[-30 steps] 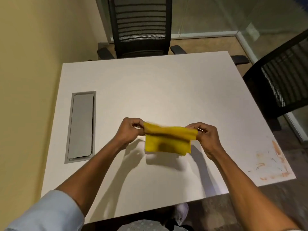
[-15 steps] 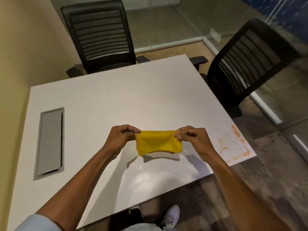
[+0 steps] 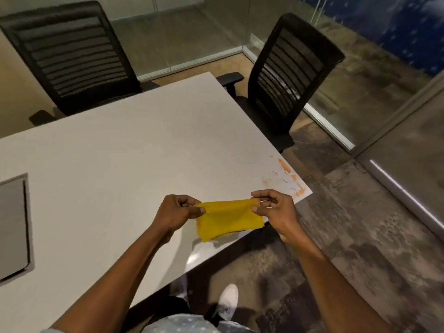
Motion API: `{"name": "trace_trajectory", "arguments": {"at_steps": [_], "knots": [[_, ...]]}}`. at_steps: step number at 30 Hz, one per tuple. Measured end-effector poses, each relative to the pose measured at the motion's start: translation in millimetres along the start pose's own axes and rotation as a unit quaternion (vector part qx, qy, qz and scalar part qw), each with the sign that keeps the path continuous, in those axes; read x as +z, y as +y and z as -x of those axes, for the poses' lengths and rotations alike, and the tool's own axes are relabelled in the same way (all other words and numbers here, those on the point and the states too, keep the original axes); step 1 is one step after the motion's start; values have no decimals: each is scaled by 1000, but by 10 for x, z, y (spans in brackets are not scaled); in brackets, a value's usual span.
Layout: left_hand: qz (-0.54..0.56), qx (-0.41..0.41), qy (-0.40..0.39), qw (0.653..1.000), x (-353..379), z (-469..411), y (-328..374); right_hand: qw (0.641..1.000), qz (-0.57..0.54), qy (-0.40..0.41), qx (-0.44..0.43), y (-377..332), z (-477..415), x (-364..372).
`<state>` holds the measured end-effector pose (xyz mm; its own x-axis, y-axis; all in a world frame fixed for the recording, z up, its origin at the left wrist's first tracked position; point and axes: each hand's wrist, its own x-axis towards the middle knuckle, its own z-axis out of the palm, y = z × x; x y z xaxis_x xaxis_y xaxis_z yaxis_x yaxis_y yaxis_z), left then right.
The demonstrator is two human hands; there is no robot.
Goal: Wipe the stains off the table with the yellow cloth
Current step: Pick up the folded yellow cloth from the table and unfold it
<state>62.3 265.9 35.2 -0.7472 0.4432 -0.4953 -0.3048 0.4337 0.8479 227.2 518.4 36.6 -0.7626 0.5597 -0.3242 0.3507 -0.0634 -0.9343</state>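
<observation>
A folded yellow cloth [image 3: 227, 218] hangs in the air just above the near right edge of the white table [image 3: 125, 150]. My left hand [image 3: 176, 212] pinches its left top corner and my right hand [image 3: 276, 210] pinches its right top corner. Orange and brown stains [image 3: 287, 176] mark the table's near right corner, a little beyond and to the right of my right hand. The cloth is not touching the stains.
A grey cable hatch [image 3: 13, 227] is set into the table at the left. One black mesh chair [image 3: 69, 56] stands at the far side, another [image 3: 286, 73] at the right side. Glass walls close the room on the right. My white shoe [image 3: 227, 300] shows below the table edge.
The view has swung right and the stained corner has come nearer to my hands. Both hands still hold the cloth stretched between them, now over the table's near right edge.
</observation>
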Motion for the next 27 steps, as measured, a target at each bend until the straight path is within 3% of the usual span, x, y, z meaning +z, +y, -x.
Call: {"name": "trace_trajectory", "arguments": {"at_steps": [9, 13, 20, 25, 27], "knots": [[27, -53, -31, 998, 561, -10, -263, 985, 24, 169, 18, 284, 246, -170], [-17, -45, -39, 998, 709, -102, -401, 951, 129, 275, 52, 446, 328, -164], [-66, -50, -22, 996, 838, -325, -607, 925, 267, 268, 28, 660, 199, 5], [-110, -59, -3, 992, 814, -457, -772, 909, 357, 214, 28, 831, 14, 297], [-152, -45, 5, 987, 779, -525, -855, 888, 434, 151, 22, 956, -35, 483]]}}
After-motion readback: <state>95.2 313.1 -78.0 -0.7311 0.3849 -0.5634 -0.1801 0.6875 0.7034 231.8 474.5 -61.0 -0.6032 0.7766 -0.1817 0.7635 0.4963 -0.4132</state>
